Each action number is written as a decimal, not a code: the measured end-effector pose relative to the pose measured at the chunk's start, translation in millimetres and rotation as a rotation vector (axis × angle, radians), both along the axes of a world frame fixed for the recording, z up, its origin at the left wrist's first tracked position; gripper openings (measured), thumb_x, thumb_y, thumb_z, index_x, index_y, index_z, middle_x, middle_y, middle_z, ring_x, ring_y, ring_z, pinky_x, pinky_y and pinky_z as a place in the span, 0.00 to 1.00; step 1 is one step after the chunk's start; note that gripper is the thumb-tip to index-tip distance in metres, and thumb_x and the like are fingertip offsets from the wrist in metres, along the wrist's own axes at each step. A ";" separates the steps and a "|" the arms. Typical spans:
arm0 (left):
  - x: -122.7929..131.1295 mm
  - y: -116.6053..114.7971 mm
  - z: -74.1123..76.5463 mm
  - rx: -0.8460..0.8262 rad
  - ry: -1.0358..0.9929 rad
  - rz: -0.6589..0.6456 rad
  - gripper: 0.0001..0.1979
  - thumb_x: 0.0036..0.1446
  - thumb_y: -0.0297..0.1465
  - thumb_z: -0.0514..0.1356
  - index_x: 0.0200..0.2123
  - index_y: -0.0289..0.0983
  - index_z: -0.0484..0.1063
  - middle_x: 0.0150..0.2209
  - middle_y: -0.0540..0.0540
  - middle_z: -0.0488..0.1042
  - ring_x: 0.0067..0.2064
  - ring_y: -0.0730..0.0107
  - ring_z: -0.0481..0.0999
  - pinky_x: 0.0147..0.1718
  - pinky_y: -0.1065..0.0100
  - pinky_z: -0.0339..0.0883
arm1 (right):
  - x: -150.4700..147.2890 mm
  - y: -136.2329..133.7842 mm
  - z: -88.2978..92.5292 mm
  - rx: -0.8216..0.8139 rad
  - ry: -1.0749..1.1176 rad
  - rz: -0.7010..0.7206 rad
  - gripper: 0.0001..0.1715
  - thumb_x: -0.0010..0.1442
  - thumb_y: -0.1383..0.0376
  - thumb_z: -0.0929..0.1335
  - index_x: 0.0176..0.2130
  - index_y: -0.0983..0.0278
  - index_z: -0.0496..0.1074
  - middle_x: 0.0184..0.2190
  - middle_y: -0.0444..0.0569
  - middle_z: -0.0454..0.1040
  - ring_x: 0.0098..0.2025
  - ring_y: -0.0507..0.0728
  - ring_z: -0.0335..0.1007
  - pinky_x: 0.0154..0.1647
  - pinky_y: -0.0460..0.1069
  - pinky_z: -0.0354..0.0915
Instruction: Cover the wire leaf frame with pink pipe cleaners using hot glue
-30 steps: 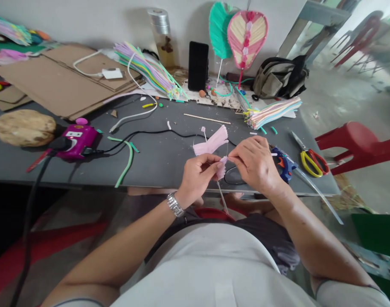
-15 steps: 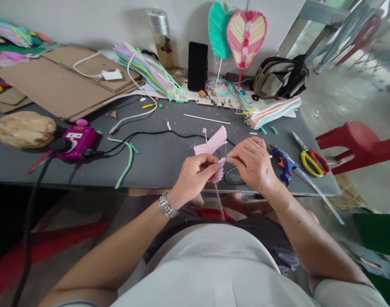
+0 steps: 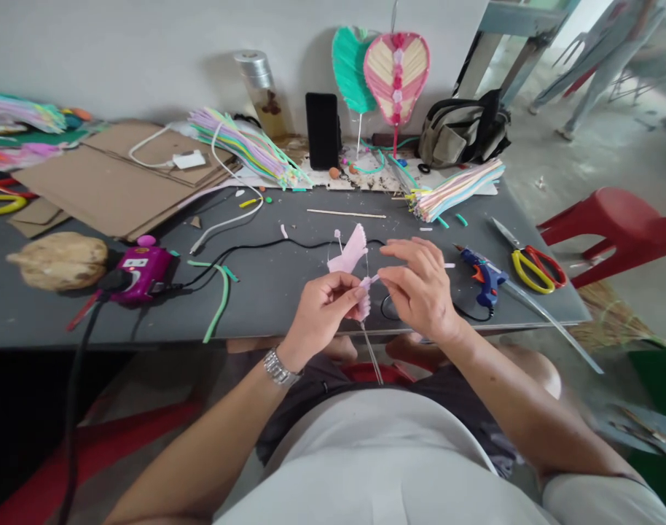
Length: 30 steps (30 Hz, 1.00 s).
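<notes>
Two hands are held close together near the table's [image 3: 267, 306] front edge. A pleated pink piece [image 3: 365, 309] is pinched between thumb and forefinger of the left hand [image 3: 325, 310], presumably so that it is steadied; a thin pink strip [image 3: 375, 277] at its top appears to be pinched by the right hand [image 3: 420, 292], whose other fingers are loosely raised, perhaps to leave the view of the join unblocked. Just beyond, towards eleven o'clock, a wing-shaped pink piece [image 3: 348, 253] is seen. At three o'clock a blue glue gun [image 3: 489, 281] is laid, seemingly for easy reach, with scissors [image 3: 530, 266] farther out. One o'clock is occupied by a bundle of pale stems [image 3: 458, 191], nine by a purple power box [image 3: 139, 273]. The space beyond the hands is crossed by a black cord [image 3: 296, 242].
</notes>
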<state>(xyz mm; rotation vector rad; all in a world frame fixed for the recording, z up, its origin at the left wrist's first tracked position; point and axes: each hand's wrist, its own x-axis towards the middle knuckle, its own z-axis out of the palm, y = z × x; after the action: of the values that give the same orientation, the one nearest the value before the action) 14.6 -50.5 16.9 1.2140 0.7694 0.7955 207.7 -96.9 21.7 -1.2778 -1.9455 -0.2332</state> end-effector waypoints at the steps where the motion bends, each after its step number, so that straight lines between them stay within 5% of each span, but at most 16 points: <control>1: 0.5 -0.2 -0.1 0.001 -0.004 0.006 0.17 0.55 0.42 0.72 0.29 0.34 0.76 0.23 0.48 0.76 0.24 0.74 0.74 0.25 0.72 0.72 | -2.5 -3.8 0.3 0.068 -0.043 -0.038 0.11 0.67 0.70 0.66 0.40 0.56 0.76 0.51 0.49 0.79 0.57 0.62 0.73 0.60 0.61 0.60; 8: 7.6 -6.9 0.4 0.050 -0.014 0.096 0.20 0.53 0.46 0.73 0.30 0.34 0.76 0.22 0.50 0.74 0.24 0.75 0.72 0.26 0.72 0.72 | -27.3 -22.8 -7.4 0.223 -0.091 -0.162 0.12 0.64 0.71 0.70 0.46 0.56 0.76 0.40 0.47 0.80 0.45 0.58 0.75 0.48 0.56 0.60; 30: 16.5 -9.5 -10.9 0.121 -0.034 0.226 0.18 0.54 0.44 0.72 0.30 0.35 0.76 0.23 0.50 0.75 0.23 0.75 0.72 0.24 0.73 0.70 | -33.1 -17.2 -18.8 0.133 -0.074 -0.243 0.14 0.65 0.69 0.70 0.49 0.55 0.77 0.43 0.49 0.79 0.45 0.60 0.71 0.47 0.57 0.57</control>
<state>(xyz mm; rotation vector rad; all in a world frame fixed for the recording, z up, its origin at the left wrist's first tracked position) 31.0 -60.0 5.9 1.2310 0.8499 1.0583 174.5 -114.1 2.9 -1.4327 -1.8001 -0.5300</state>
